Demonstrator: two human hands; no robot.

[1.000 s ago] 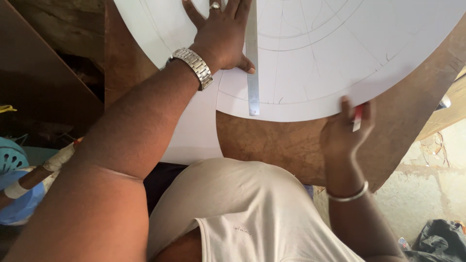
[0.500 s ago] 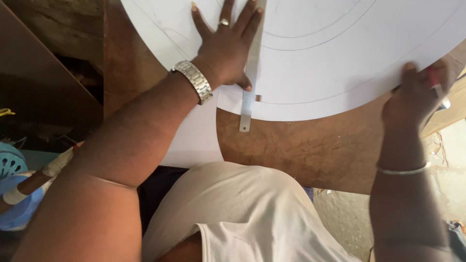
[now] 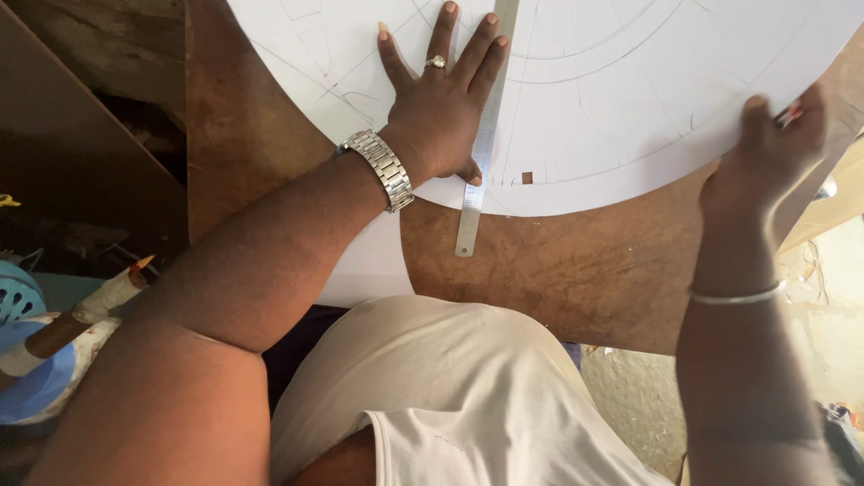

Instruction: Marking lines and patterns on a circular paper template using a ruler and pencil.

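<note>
A large white round sheet (image 3: pixel 630 99) with pencilled arcs and lines lies on a brown wooden table (image 3: pixel 558 279). My left hand (image 3: pixel 445 99), with a ring and a metal wristwatch, presses flat on the sheet with fingers spread, its thumb side against a steel ruler (image 3: pixel 481 148) that runs up the sheet and sticks out over its near edge. My right hand (image 3: pixel 765 153) grips the sheet's right rim, thumb on top, and holds a small red-tipped object, mostly hidden. A thin bangle sits on that wrist.
A second white sheet (image 3: pixel 369 265) pokes out under the round one at the table's near edge. At the left, low down, are a blue plastic basket (image 3: pixel 18 292) and a wrapped stick with an orange tip (image 3: pixel 99 297). Dusty floor shows at the right.
My right hand moved from the sheet's near edge out to its right rim. The sheet and ruler have shifted under my left hand, which stays pressed flat.
</note>
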